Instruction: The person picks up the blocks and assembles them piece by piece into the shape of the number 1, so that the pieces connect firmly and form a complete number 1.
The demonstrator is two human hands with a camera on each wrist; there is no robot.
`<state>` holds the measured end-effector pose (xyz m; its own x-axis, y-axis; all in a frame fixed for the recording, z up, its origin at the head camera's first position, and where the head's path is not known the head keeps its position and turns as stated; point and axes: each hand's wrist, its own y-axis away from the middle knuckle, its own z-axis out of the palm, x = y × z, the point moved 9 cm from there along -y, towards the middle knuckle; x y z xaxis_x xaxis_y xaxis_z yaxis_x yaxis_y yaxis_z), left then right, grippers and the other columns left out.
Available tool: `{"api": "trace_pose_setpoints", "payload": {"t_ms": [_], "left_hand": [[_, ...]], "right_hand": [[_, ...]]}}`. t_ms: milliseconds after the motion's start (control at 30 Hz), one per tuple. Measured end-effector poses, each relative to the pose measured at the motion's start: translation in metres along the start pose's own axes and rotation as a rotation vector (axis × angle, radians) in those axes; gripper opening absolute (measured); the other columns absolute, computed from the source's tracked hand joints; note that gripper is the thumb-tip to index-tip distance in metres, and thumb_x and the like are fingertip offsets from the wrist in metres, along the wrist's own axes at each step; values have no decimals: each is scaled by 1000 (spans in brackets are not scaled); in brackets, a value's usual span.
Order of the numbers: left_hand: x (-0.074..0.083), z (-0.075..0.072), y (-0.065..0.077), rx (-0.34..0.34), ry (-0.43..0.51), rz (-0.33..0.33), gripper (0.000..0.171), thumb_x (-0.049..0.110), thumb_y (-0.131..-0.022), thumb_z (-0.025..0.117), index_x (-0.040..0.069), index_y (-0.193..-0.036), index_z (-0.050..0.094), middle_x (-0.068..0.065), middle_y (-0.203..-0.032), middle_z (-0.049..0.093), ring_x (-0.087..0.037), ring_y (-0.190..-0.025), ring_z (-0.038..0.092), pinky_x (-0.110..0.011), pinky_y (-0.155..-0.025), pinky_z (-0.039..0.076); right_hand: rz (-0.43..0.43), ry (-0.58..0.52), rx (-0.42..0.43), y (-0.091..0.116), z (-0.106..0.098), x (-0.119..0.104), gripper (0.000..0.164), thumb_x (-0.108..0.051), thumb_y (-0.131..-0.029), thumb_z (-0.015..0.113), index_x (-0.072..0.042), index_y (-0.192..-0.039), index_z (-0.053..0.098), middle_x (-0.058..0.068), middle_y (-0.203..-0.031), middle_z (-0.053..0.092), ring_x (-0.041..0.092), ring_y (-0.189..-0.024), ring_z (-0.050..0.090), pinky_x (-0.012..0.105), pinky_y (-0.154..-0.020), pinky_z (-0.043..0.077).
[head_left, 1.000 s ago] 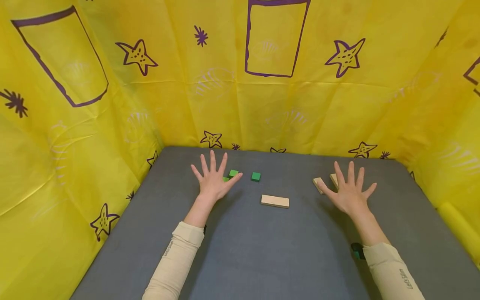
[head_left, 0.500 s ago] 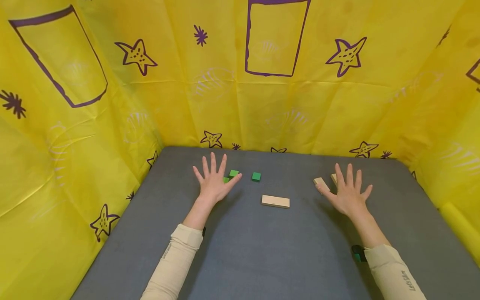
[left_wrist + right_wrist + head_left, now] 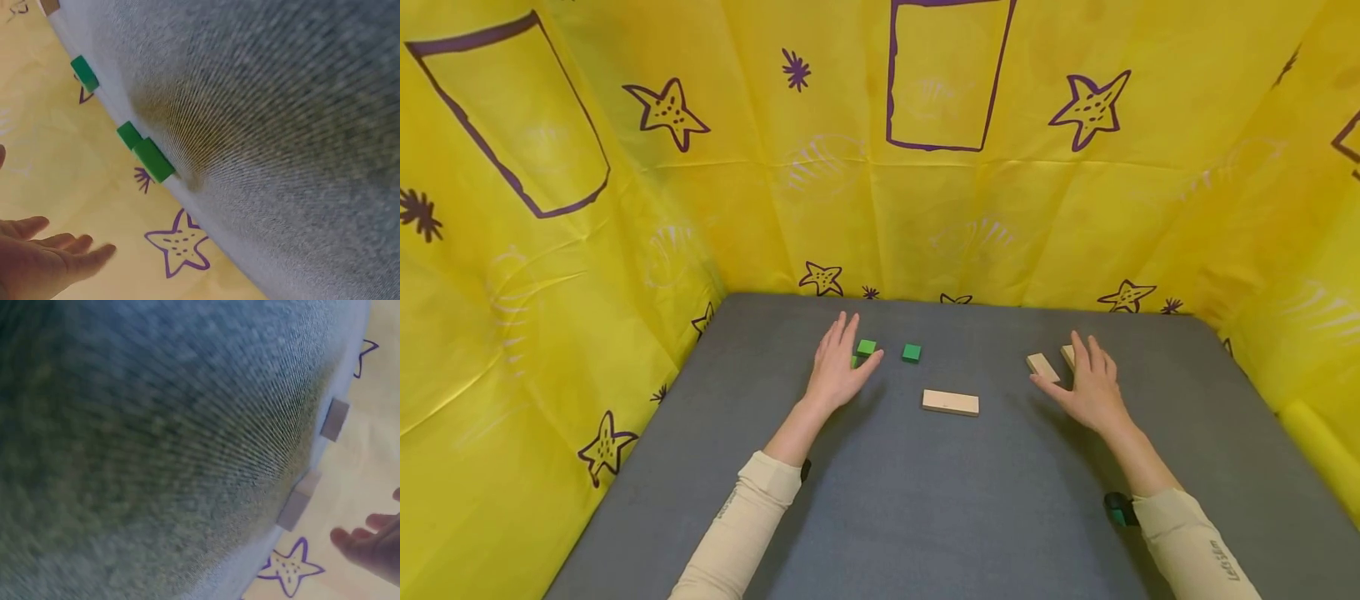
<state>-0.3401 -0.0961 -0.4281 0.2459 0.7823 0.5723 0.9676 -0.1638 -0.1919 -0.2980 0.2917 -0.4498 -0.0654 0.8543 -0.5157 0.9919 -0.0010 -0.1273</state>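
My left hand (image 3: pixel 837 367) hovers above the grey table, fingers nearly straight and held together, thumb out to the right. Two light green blocks (image 3: pixel 867 347) lie by its thumb, one partly hidden behind it. A darker green block (image 3: pixel 912 353) sits a little to their right. Over the right side hangs my right hand (image 3: pixel 1093 390), fingers relaxed, thumb pointing left. Near that thumb rests a small wooden block (image 3: pixel 1042 367); a second wooden block (image 3: pixel 1068 357) is partly covered by the fingers. Between the hands lies a longer wooden block (image 3: pixel 951 402). Neither hand holds anything.
The grey tabletop (image 3: pixel 925 508) reaches to a yellow cloth (image 3: pixel 760 192) with purple starfish drawings, which rises at the back and both sides. A dark wrist strap (image 3: pixel 1120 508) shows at the right sleeve.
Both hands had their fingers spread wide; now the fingers have drawn together and relaxed. The left hand has turned slightly toward the right. The blocks have stayed in place.
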Motion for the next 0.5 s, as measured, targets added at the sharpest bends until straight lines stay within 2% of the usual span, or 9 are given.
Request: {"api": "trace_pose_setpoints", "payload": {"t_ms": [167,300,400,500], "left_hand": [[5,4,2,27,109,48,69,39,-93,63,9,-149,38,-13,-155,29,-36,-140,28,-56,-110,27],[10,7,6,40,216,93,56,29,-91,68,5,-139,51,-14,-143,46,-32,-130,44,-51,-104,37],[14,11,8,18,297,112,49,24,-90,71,4,-132,57,-14,-132,54,-33,-119,52,-48,-97,44],[17,18,9,-36,335,115,44,23,-90,71,5,-129,60,-14,-127,58,-33,-114,55,-47,-93,47]], "right_hand": [[-53,-55,36,-1,-2,-3,96,-39,-88,70,7,-151,15,40,-145,18,61,-127,17,72,-97,21],[-90,-77,61,-3,-4,-5,85,-27,-87,72,13,-145,26,40,-137,29,59,-122,23,68,-96,23],[-102,-89,44,-5,-3,-5,79,-23,-87,72,15,-142,31,40,-133,33,58,-121,26,67,-96,23],[-106,-106,6,-8,-1,-4,75,-21,-86,73,15,-139,34,40,-130,38,56,-120,29,66,-94,26]]}}
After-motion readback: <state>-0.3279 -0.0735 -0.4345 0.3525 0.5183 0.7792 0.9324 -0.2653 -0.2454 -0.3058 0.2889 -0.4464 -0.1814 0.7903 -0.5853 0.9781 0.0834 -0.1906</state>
